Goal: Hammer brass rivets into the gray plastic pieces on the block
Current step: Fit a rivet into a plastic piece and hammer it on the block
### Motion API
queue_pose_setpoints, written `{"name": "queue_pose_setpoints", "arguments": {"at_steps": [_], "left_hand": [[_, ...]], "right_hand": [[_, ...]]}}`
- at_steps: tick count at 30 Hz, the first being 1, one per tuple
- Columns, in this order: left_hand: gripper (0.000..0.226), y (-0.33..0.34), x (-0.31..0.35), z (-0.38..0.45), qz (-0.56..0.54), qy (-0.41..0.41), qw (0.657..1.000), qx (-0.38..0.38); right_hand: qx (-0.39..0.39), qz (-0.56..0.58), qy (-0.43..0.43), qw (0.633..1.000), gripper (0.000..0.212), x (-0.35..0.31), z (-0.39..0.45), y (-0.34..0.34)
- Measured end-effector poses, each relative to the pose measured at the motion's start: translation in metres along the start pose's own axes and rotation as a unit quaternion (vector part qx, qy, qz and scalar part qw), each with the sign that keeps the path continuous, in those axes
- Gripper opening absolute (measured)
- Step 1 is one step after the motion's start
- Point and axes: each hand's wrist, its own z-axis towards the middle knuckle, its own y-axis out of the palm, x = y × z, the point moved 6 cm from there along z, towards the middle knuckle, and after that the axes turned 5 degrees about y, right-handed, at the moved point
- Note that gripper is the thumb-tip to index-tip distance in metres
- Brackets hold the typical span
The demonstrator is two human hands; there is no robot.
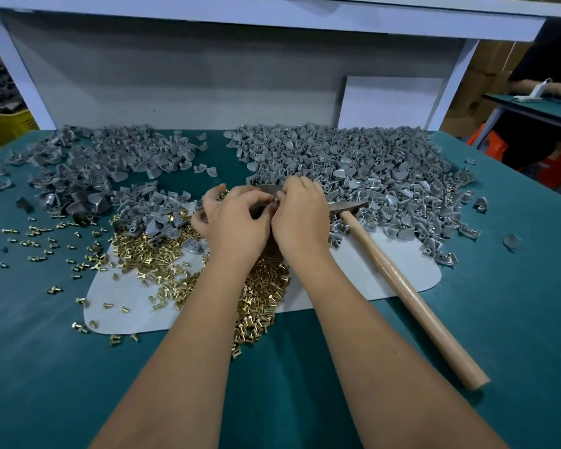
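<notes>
Both hands were at the centre of the teal-covered table (467, 319), knuckles toward the camera and fingertips meeting. The left hand (237, 218) had its fingers curled inward, thumb and forefinger drawn together at the point where the two hands touched. The right hand (300, 215) was likewise curled, its fingertips pinched at the same spot. A small pale item showed between the two sets of fingertips; whether it was a gray piece, a rivet, or both could not be determined, as it was too small and largely covered. The block was hidden beneath the hands, apart from a dark metal edge (271, 189) visible just beyond the fingers.

A hammer lay unheld to the right of the hands. Its wooden handle (412, 299) ran diagonally toward the near right, and its metal head (350, 205) rested against the edge of the right-hand heap, just beside the right hand.

Brass rivets (162, 254) lay in a dense heap under and to the left of the forearms, partly on a pale rounded mat (386, 264) and partly on the table cover, with stragglers scattered further left (39, 241).

Gray plastic pieces were in two large heaps at the back of the table: one at left (104, 160), one larger at right (386, 166), with a bare strip of cover between them. A smaller cluster (153, 205) sat just left of the left hand, touching the rivet heap.

A white board (389, 102) leaned against the gray back panel (175, 82) behind the right heap.
</notes>
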Motion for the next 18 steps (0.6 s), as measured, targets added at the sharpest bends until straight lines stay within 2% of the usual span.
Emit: {"name": "queue_pose_setpoints", "arguments": {"at_steps": [10,18], "left_hand": [[0.010,0.0018,-0.0020,-0.0006,0.006,-0.022,1.000,0.001],[0.010,0.0016,-0.0024,-0.0013,-0.005,-0.034,0.999,-0.001]], "right_hand": [[0.000,0.057,0.046,0.997,0.012,0.0052,0.0022,0.0005],[0.011,0.070,0.004,0.998,0.019,0.0055,-0.0011,-0.0039]]}}
